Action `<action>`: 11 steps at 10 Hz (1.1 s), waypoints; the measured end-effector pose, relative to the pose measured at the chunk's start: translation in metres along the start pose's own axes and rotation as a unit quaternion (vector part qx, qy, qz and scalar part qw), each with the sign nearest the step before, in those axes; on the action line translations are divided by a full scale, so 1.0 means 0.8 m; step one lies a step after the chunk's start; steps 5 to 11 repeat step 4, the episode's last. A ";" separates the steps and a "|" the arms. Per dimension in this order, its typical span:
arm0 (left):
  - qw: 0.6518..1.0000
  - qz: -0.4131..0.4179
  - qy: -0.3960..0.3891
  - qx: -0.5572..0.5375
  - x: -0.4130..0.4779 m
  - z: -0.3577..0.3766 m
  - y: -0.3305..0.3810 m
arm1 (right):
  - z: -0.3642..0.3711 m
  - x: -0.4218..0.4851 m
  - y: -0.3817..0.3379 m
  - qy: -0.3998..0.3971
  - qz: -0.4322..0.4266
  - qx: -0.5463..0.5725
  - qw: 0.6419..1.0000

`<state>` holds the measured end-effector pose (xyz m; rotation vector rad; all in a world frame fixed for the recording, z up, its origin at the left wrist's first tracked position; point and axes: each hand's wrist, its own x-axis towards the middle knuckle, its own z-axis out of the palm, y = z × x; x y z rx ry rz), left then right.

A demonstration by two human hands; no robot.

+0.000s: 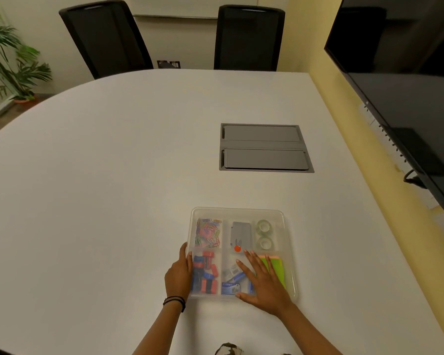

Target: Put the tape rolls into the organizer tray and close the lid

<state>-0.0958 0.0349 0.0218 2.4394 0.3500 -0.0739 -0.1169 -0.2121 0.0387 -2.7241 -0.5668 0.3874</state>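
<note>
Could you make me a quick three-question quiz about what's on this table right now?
1. True or false: both tape rolls sit in the tray's far right compartment.
2. Which hand lies flat on the lid? A) left hand B) right hand
3. Fill in: the far left compartment holds coloured ____.

Key: 1 true; 2 B, the left hand grips the tray's left edge; 3 paper clips.
</note>
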 end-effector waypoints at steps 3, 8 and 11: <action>0.999 0.005 0.050 -0.014 0.009 -0.004 0.007 | -0.022 0.025 0.003 0.051 0.015 0.069 0.996; 0.999 0.006 0.039 -0.035 0.019 -0.009 0.022 | -0.061 0.056 0.002 0.106 0.041 0.077 0.991; 0.999 0.006 0.039 -0.035 0.019 -0.009 0.022 | -0.061 0.056 0.002 0.106 0.041 0.077 0.991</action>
